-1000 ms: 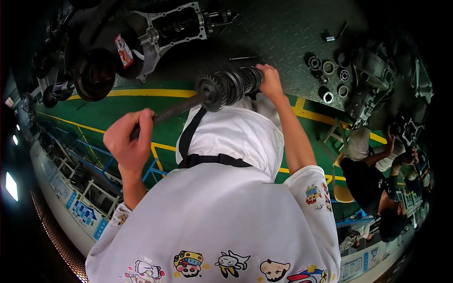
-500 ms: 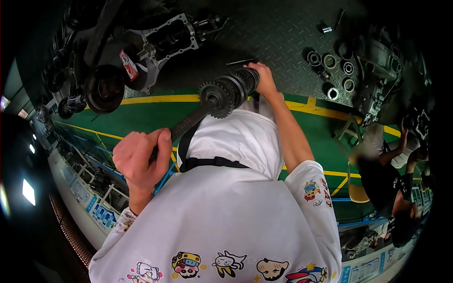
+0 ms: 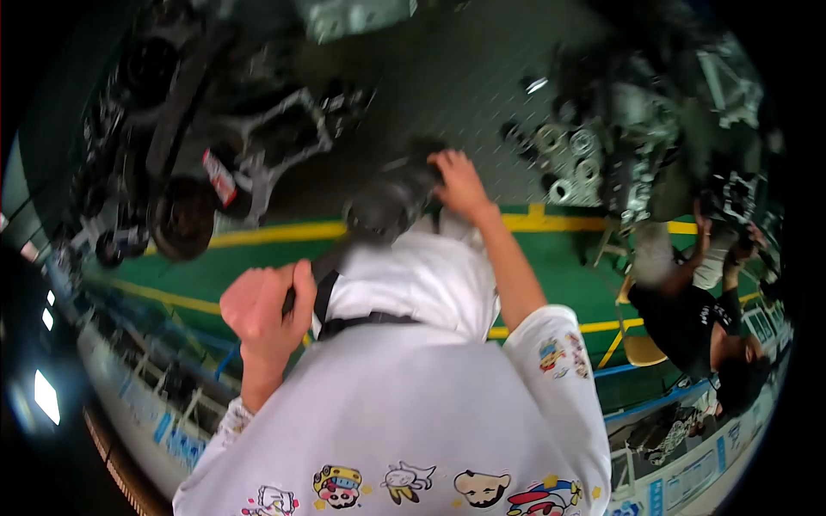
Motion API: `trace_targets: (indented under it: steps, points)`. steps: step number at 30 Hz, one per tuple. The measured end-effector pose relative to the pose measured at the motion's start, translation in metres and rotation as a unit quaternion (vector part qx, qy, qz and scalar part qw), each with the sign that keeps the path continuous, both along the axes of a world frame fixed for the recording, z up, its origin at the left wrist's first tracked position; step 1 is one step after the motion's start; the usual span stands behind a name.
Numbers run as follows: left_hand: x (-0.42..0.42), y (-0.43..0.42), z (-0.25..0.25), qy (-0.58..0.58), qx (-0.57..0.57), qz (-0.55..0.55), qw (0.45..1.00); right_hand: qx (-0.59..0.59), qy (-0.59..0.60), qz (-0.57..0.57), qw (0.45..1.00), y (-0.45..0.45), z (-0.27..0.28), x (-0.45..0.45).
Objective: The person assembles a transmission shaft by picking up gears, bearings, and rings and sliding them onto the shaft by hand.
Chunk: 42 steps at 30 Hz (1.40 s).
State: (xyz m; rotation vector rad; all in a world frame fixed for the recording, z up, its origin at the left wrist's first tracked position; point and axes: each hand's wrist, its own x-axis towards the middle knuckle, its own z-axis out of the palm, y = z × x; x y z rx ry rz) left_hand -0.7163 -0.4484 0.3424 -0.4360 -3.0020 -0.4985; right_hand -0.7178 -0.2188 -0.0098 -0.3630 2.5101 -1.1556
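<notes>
A dark gear shaft [image 3: 379,211], blurred by motion, lies slanted between my two hands over my lap. Its thick geared part is toward the metal worktop, and a long bare rod runs down to the left. My left hand [image 3: 268,308] is closed in a fist around that rod. At the far upper end of the gears, my right hand [image 3: 465,187] has its fingers curled over the shaft. The fingertips there are partly smeared.
An open gearbox housing [image 3: 301,112] and a red-and-white can [image 3: 219,178] stand left on the worktop. Several loose gears and rings [image 3: 588,168] lie right, beside another metal housing [image 3: 641,112]. A co-worker in black [image 3: 688,322] sits at right near a chair [image 3: 644,350].
The view has shifted and blurred, with the worktop's parts now further left. My hands keep their hold on the gear shaft, and its geared end sits slightly lower in view.
</notes>
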Motion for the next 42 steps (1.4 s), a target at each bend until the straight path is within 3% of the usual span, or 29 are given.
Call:
trace_targets:
  steps: [1, 3, 5, 6, 9, 11, 13, 15, 22, 32, 42]
  points:
    - [-0.005, 0.0, -0.003, 0.026, 0.012, -0.009, 1.0, 0.025, -0.015, -0.037, 0.999, 0.012, 0.012, 0.004]
    - [-0.007, 0.001, -0.003, 0.033, 0.007, -0.043, 0.999, -0.045, -0.041, -0.165, 0.984, 0.035, 0.014, 0.011]
    - [-0.011, 0.008, -0.001, 0.048, 0.038, -0.098, 0.993, -0.094, -0.013, -0.249, 0.964, 0.041, 0.07, 0.007]
    - [-0.012, 0.013, 0.0, 0.048, 0.046, -0.116, 0.991, -0.187, -0.087, -0.28, 0.938, 0.037, 0.117, -0.001]
    - [-0.018, 0.03, 0.0, 0.062, 0.059, -0.142, 0.986, -0.274, -0.12, -0.225, 0.927, 0.02, 0.195, -0.006]
    - [-0.026, 0.039, 0.004, 0.061, 0.05, -0.15, 0.986, -0.255, -0.089, -0.164, 0.949, 0.01, 0.205, -0.004]
    - [-0.034, 0.041, 0.002, 0.084, 0.027, -0.152, 0.984, -0.163, -0.035, -0.124, 0.978, 0.003, 0.2, 0.001]
    - [-0.039, 0.039, -0.003, 0.093, 0.034, -0.167, 0.981, -0.184, -0.074, -0.171, 0.965, -0.001, 0.209, 0.002]
    - [-0.043, 0.054, -0.003, 0.111, 0.042, -0.233, 0.965, -0.079, 0.0, -0.162, 0.984, -0.003, 0.208, 0.006]
    - [-0.05, 0.065, -0.008, 0.134, 0.03, -0.237, 0.962, -0.021, 0.011, -0.22, 0.975, -0.008, 0.197, 0.016]
    - [-0.043, 0.066, -0.005, 0.133, 0.04, -0.231, 0.963, 0.035, -0.033, -0.253, 0.966, -0.014, 0.238, 0.016]
